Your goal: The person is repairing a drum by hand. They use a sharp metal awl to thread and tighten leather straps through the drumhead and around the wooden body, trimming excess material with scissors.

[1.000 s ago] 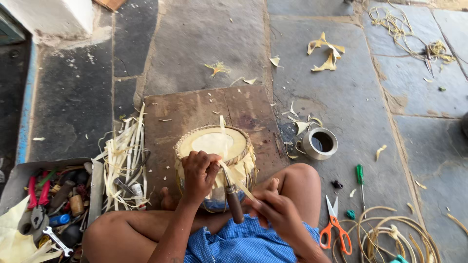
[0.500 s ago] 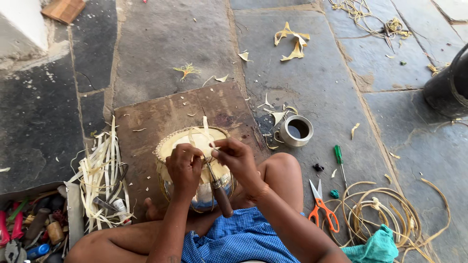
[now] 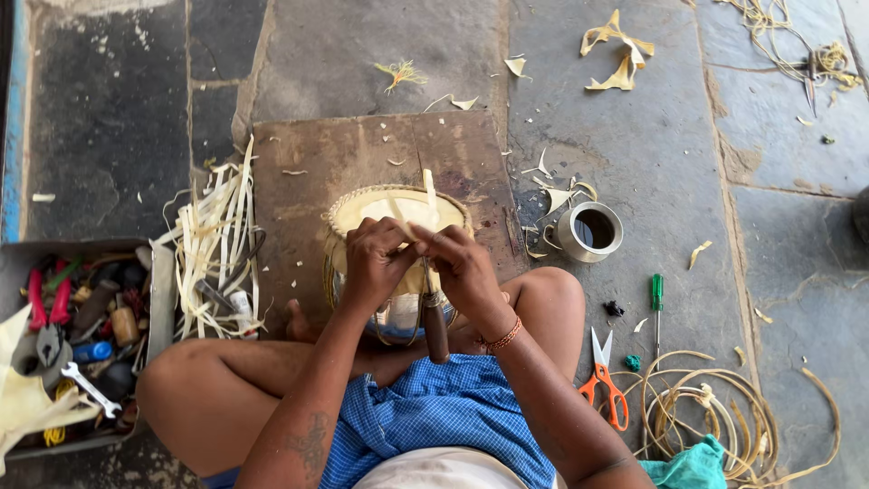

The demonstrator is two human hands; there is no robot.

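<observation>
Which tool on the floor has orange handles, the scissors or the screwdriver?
The scissors, lying by the person's right knee; the screwdriver beside them has a green handle.

The person wears a blue-and-white checked cloth (image 3: 434, 412) around the waist and lap, with a pale band of fabric (image 3: 444, 469) at the near edge. The arms and legs are bare. A thin beaded bracelet (image 3: 503, 337) (reddish-brown) circles the right wrist, and a dark tattoo (image 3: 310, 444) marks the left forearm.

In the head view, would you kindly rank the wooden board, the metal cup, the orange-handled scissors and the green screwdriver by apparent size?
1. wooden board
2. orange-handled scissors
3. metal cup and green screwdriver: the cup is wider and the screwdriver longer, too alike to rank.
</observation>
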